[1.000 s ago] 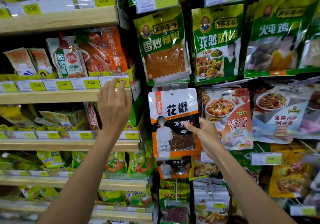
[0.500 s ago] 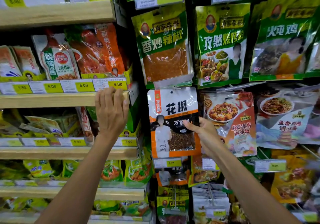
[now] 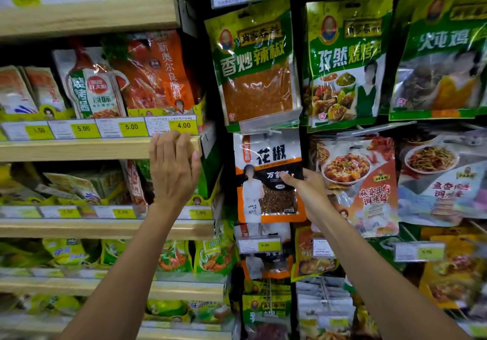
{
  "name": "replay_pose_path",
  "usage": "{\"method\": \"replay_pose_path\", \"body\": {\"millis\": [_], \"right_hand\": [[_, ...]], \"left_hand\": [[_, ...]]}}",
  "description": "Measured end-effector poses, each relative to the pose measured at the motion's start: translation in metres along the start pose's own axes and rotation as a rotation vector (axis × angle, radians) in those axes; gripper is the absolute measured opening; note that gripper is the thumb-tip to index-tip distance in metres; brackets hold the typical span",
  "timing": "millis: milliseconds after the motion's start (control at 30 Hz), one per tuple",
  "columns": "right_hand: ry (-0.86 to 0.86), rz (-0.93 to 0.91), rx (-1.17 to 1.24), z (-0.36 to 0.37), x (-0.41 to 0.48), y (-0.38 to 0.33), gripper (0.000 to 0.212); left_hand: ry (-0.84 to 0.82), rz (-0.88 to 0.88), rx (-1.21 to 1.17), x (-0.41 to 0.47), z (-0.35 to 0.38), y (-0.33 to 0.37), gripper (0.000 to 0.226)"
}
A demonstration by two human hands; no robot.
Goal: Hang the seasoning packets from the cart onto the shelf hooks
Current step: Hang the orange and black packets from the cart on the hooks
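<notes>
A white, black and orange peppercorn seasoning packet [image 3: 266,160] hangs upright in the middle of the hook wall, its top just under a clear plastic tag holder [image 3: 271,123]. My right hand [image 3: 305,189] pinches the packet's right edge, thumb on the front. My left hand [image 3: 174,168] rests over the front edge of a wooden shelf [image 3: 79,148] to the left, fingers curled on the rail below the 4.00 price tag [image 3: 183,125]. The hook itself is hidden behind the packet. The cart is out of view.
Green seasoning bags [image 3: 253,63] hang in the row above. A mapo tofu sauce packet [image 3: 369,181] hangs right of the held packet, more of the same peppercorn packets [image 3: 263,260] below. Wooden shelves on the left carry sauce pouches [image 3: 92,86] and price tags.
My left hand has dropped from open against the upper shelf to curled over its front edge. The right hand keeps its pinch on the packet. The view has shifted slightly.
</notes>
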State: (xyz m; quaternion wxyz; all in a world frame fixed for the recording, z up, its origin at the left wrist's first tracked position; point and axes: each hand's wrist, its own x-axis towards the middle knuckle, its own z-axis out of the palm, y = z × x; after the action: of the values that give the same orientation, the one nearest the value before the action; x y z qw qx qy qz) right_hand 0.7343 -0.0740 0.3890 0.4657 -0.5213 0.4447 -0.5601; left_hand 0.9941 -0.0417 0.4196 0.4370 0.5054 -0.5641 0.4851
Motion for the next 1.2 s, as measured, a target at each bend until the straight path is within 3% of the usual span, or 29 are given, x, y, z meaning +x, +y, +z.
{"method": "replay_pose_path", "body": {"millis": [233,333,533,633,733,833,1000,1100,1200], "right_hand": [[0.153,0.018,-0.043,0.014,0.023,0.009,0.025],[0.129,-0.005,-0.138,0.012,0.021,0.012,0.026],[0.168,-0.118,-0.316,-0.01,-0.031,0.016,0.035],[0.166,-0.172,-0.34,-0.036,-0.07,0.023,0.028],[0.196,-0.157,-0.338,-0.082,-0.113,0.037,0.022],[0.262,-0.072,-0.301,-0.146,-0.159,0.058,0.017],[0.534,0.137,-0.286,-0.27,-0.244,0.1,0.02],[0.664,0.245,-0.383,-0.345,-0.304,0.12,0.022],[0.769,0.343,-0.438,-0.415,-0.36,0.135,0.027]], "left_hand": [[-0.07,0.0,-0.007,0.002,-0.009,0.001,0.031],[-0.098,-0.012,-0.04,0.003,-0.017,0.004,0.032],[-0.038,0.037,-0.143,-0.007,-0.034,0.037,0.029],[-0.092,-0.009,-0.266,-0.028,-0.043,0.082,0.027],[-0.308,-0.118,-0.432,-0.059,-0.054,0.144,0.033],[-0.578,-0.335,-0.739,-0.096,-0.068,0.218,0.035],[-1.049,-0.613,-1.085,-0.155,-0.093,0.354,0.031],[-1.306,-0.66,-1.164,-0.184,-0.109,0.437,0.027],[-1.422,-0.66,-1.186,-0.211,-0.131,0.517,0.022]]}}
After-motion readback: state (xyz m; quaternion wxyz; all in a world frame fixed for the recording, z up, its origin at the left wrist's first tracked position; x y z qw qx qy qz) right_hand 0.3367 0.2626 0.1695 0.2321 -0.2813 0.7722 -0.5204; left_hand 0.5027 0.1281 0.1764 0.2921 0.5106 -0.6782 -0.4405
